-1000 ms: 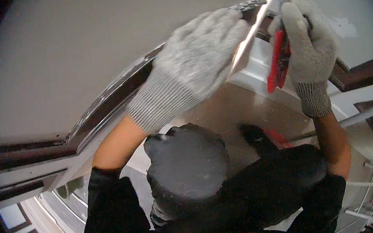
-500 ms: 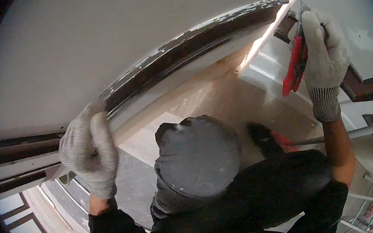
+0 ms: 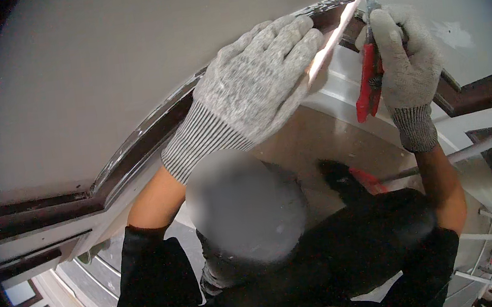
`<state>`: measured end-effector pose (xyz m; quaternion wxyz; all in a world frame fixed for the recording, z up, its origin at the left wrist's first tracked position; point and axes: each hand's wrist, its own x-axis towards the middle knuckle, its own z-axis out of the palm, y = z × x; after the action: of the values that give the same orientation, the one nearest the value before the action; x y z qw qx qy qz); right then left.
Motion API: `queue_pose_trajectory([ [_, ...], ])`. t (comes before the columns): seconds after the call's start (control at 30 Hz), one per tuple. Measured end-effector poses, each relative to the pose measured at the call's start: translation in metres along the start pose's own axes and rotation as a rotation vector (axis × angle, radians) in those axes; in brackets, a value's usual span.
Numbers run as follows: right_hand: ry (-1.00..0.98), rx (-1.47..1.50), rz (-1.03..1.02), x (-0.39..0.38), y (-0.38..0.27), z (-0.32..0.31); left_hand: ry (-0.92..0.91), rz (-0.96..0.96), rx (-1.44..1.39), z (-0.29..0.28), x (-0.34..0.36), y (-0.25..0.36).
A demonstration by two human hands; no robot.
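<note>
My left hand (image 3: 259,82), in a grey knit glove, lies with fingers stretched over the curved dark trim (image 3: 135,140) along the light grey wall panel (image 3: 108,66). Its fingertips come close to a bright white strip (image 3: 338,29) at the corner and hide part of the trim. On the strip's other side, my gloved right hand (image 3: 407,53) is closed round a red-handled utility knife (image 3: 370,82). The metal blade points up, beside the strip. White flaking marks show on the trim's upper edge.
Below my hands is a rounded grey thing (image 3: 246,208), too blurred to name. A dark object with a red part (image 3: 367,179) lies on the brown floor (image 3: 293,142). Dark trim (image 3: 481,90) borders the right wall panel. Pale rails (image 3: 489,235) stand at lower right.
My left hand has moved right and up along the trim, from its left end to near the bright strip, with fingers now stretched out. My right hand and the knife have shifted slightly left.
</note>
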<state>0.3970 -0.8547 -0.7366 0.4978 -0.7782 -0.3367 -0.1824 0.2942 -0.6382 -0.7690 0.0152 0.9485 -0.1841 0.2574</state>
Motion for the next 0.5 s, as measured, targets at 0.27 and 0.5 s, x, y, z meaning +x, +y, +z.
queue_pose_trajectory([
  [0.27,-0.069,-0.057,-0.081,0.005,0.012,-0.007,-0.102,-0.288,-0.012,-0.050,-0.035,0.021],
  [0.5,0.098,0.094,0.124,0.005,0.002,-0.017,-0.063,-0.115,0.060,-0.014,0.001,0.024],
])
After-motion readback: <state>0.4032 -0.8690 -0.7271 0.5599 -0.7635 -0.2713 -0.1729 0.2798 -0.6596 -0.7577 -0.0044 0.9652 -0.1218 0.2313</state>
